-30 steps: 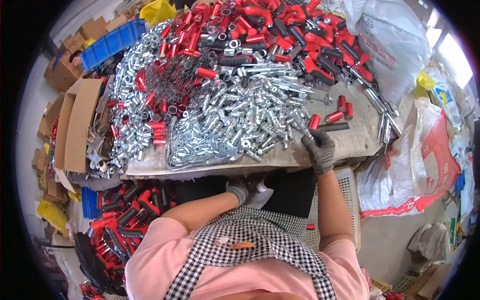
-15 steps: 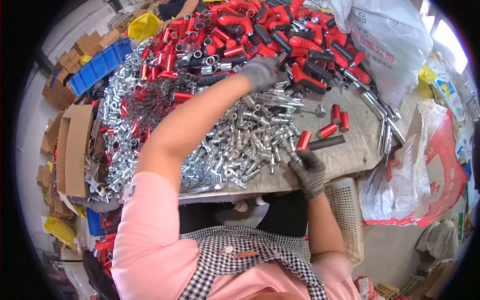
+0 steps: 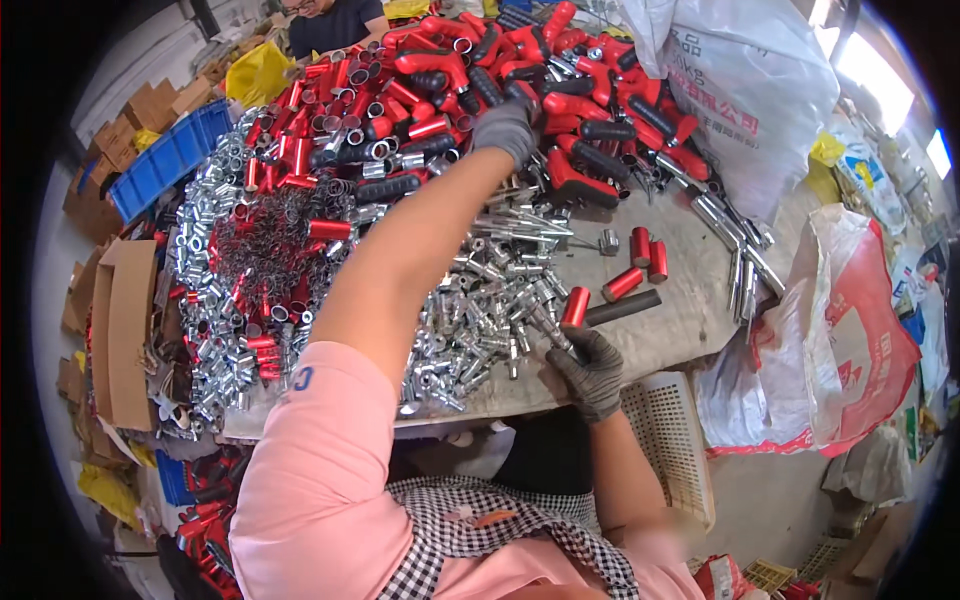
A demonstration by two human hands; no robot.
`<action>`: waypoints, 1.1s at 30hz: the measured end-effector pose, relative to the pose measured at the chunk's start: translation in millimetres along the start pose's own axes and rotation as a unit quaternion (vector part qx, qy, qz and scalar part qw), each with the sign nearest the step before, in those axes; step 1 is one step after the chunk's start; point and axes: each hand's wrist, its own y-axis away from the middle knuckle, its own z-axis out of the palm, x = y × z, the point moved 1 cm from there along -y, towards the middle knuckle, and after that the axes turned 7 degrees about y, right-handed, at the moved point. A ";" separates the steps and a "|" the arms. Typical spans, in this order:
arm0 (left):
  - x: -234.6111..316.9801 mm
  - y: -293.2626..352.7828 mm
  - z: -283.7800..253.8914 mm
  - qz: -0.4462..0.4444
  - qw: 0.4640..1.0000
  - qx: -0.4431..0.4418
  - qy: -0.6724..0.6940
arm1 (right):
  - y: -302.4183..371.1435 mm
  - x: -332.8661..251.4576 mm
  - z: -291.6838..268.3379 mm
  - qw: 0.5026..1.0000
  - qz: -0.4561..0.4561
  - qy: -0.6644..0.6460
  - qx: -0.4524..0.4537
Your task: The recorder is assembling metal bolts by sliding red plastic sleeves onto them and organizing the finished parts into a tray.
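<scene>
**Left hand (image 3: 505,130) has swung from six o'clock to twelve**

Your worktable (image 3: 690,300) carries red-and-black tool handles (image 3: 575,106) at twelve o'clock. Your gloved left hand is among them; whether it has closed on one, you cannot tell. At four o'clock your gloved right hand (image 3: 590,374) grasps a silver metal fitting (image 3: 553,332), just beside a red cylinder (image 3: 576,307).

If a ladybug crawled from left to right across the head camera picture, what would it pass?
Open cardboard box → tangle of dark wire pieces → gloved left hand → gloved right hand → pale plastic basket → red-and-white sack.
</scene>
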 end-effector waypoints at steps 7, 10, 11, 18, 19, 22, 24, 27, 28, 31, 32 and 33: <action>-24.8 82.6 -103.4 0.006 0.865 -0.012 0.502 | 5.6 19.8 -0.8 0.996 0.003 -0.090 -0.012; -19.9 173.2 -153.6 -0.031 0.839 0.022 0.543 | 22.3 5.6 5.7 0.993 0.020 -0.119 -0.009; -17.6 198.8 -168.0 -0.059 0.856 -0.033 0.512 | 28.7 0.2 -0.4 0.997 -0.062 0.015 -0.035; -74.5 357.2 -174.1 -0.109 0.834 -0.129 0.524 | 89.7 -69.9 32.5 0.963 -0.100 0.144 -0.205; -77.3 371.6 -175.6 -0.016 0.878 -0.136 0.459 | 94.0 -76.4 42.3 0.961 -0.160 0.122 -0.189; -79.5 415.2 -179.9 -0.247 0.710 -0.178 0.635 | 106.8 -84.6 55.9 0.958 -0.093 0.071 -0.262; -80.2 436.1 -190.4 -0.245 0.727 -0.187 0.614 | 116.7 -88.8 61.1 0.949 -0.048 0.088 -0.297; -90.6 448.7 -207.4 -0.177 0.774 -0.293 0.533 | 131.5 -91.4 74.5 0.929 -0.013 0.095 -0.358; -87.5 453.0 -212.7 -0.193 0.774 -0.324 0.509 | 136.6 -95.7 82.2 0.921 -0.011 0.123 -0.370; -86.0 482.9 -193.7 -0.238 0.777 -0.234 0.535 | 147.8 -77.1 101.9 0.904 -0.174 0.162 -0.356; -86.3 485.7 -191.5 -0.240 0.790 -0.220 0.519 | 152.4 -73.4 109.3 0.898 -0.220 0.189 -0.331; -85.4 488.3 -189.1 -0.223 0.803 -0.214 0.510 | 154.3 -73.6 112.8 0.890 -0.225 0.206 -0.339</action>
